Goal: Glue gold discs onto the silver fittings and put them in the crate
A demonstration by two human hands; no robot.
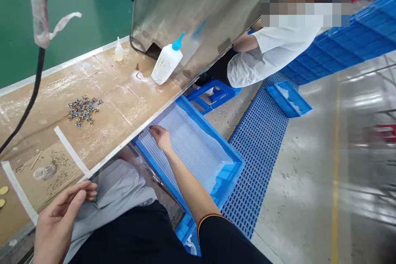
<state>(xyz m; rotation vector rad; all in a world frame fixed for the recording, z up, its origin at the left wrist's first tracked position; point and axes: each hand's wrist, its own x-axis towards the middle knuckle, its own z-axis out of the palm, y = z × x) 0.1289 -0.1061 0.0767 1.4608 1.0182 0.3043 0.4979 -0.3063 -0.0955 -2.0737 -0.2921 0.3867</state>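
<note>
My right hand (pixel 160 137) is over the far left corner of a blue crate (pixel 238 165) lined with a white ribbed sheet (pixel 188 144). Its fingers are pinched together, and whatever they hold is too small to make out. A few tiny dark bits lie beside the fingertips. Down at the lower left, my left hand (pixel 62 218) is held by the table's front edge, its fingers stretched out and nothing in them. On the brown-covered table (pixel 105 103) sits a pile of small gold-and-blue metal pieces (pixel 83 110).
A white glue bottle (pixel 167 64) with a blue tip and a small dropper bottle (pixel 119 50) stand near a metal panel (pixel 192 12). A clear small dish (pixel 45 172) lies between tape strips. A co-worker's sleeve (pixel 275 49) shows beyond, above a blue stool (pixel 213 93). A cable hangs at left.
</note>
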